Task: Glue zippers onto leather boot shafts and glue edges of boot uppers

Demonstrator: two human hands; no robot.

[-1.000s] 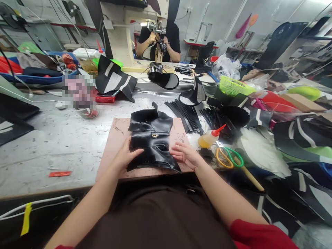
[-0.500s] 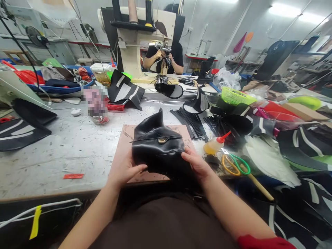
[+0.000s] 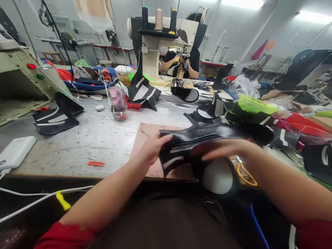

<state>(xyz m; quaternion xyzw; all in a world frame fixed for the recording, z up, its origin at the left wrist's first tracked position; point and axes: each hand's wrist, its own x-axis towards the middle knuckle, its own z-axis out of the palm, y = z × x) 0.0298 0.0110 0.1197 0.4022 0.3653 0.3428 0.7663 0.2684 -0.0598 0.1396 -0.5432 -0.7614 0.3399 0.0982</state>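
Observation:
A black leather boot upper (image 3: 194,135) is held over the front edge of the bench, opened so that its inner side with pale reinforcing strips and a light rounded patch faces me. My left hand (image 3: 153,148) is closed on its left end, thumb on top. Across the right part of the upper reaches my right hand (image 3: 230,148), blurred, with its fingers stretched out along the leather. Beneath the upper lies a pinkish board (image 3: 141,141). Close to my right wrist are orange scissor handles (image 3: 246,175), partly hidden by the arm.
A sewing machine (image 3: 151,58) stands at the back, with a person (image 3: 193,64) working behind it. More black uppers (image 3: 57,119) lie left and right. A white power bank (image 3: 17,154), a red strip (image 3: 96,163) and a green basket (image 3: 255,103) are on the bench.
The upper has been turned and opened, so its lined inside shows instead of the outer face with the gold buckle. My right hand has shifted onto its top. The view has swung left.

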